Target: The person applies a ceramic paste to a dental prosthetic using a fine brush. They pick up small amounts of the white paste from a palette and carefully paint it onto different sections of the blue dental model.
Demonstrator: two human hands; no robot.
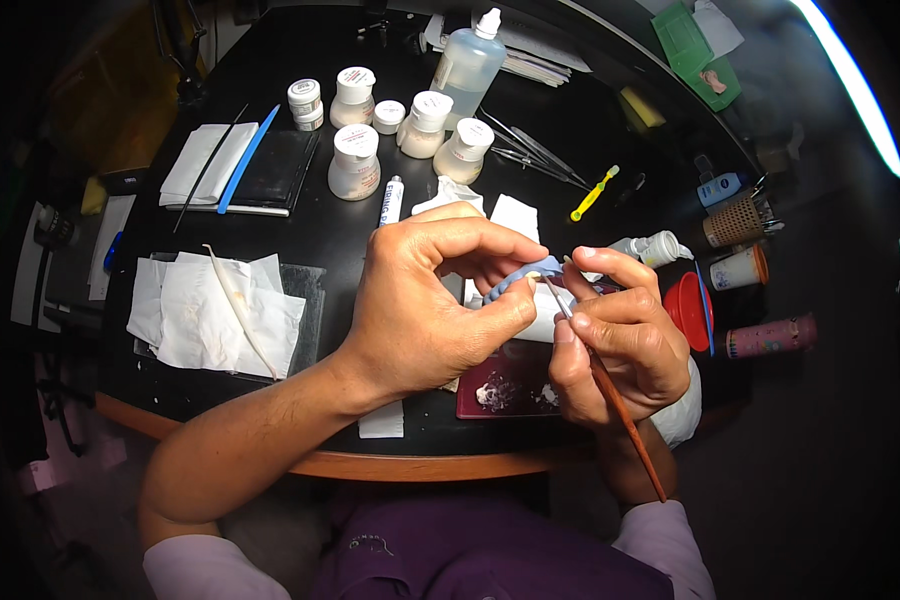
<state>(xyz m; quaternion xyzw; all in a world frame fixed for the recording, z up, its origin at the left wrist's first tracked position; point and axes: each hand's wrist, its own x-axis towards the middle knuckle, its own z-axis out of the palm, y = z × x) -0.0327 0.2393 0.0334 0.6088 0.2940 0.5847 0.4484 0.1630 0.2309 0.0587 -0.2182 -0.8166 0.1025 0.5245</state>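
Observation:
My left hand point(410, 305) pinches a small blue dental model point(502, 287) between thumb and fingers. A pale, tooth-like piece point(534, 276) shows on the model beside the thumb tip. In my right hand point(630, 340) is a fine brush point(616, 400) with a reddish-brown handle, held like a pen. Its tip meets or nearly meets the model; I cannot tell whether they touch. Beneath both hands lies a dark red slab point(470, 402) with white, powdery material point(494, 394) on it, partly hidden by my hands.
Several white-lidded powder jars point(355, 165) and a clear liquid bottle point(467, 68) stand behind my hands. White tissues point(185, 325) with a long curved pale tool point(238, 308) lie left. Tweezers point(535, 150), a yellow brush point(595, 194) and a red bowl point(686, 308) are right.

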